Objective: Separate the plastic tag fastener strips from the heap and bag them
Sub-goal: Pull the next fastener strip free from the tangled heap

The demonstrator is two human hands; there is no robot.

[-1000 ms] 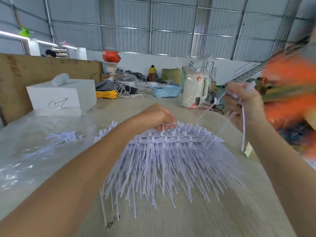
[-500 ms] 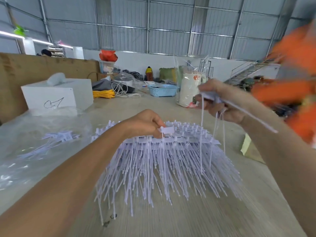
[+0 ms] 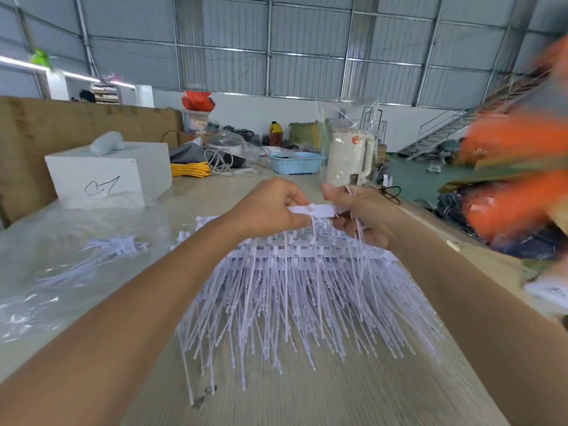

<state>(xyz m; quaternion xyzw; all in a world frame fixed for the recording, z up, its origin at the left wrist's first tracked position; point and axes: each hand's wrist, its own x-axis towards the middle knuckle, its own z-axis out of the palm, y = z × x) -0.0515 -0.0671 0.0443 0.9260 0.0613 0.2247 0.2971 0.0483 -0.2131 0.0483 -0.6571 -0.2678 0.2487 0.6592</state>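
Two hands meet just above the far edge of the heap (image 3: pixel 295 290) in the head view, both clamped on one strip (image 3: pixel 310 209) of white plastic tag fasteners: the left hand (image 3: pixel 270 207) pinches the strip's flat bar from the left end with thumb and curled fingers, and the right hand (image 3: pixel 359 213) pinches its other end, with several thin fastener stems running down through the right hand's fingers (image 3: pixel 344 224). The strip hangs level between the two hands, its long stems trailing down toward the heap, which lies on the desk (image 3: pixel 353 392) directly below and nearer than the hands, its bars stacked at the far side and its many stems fanned out toward the viewer between the two forearms. To the left of the left hand a clear plastic bag (image 3: pixel 40 272) lies spread on the desk with a few separated strips (image 3: pixel 110 250) inside or on it; which, I cannot tell. Beyond the bag, farther left and back from the left hand, stands a white box (image 3: pixel 104 173) with a scribble on its front. Beyond both hands the desk carries a yellow coil of cord (image 3: pixel 190 169), a blue basket (image 3: pixel 296 162) and a cream jug (image 3: pixel 350 162) with clear bags standing in it. To the right of the right hand is a blurred orange mass (image 3: pixel 516 167), too smeared to identify
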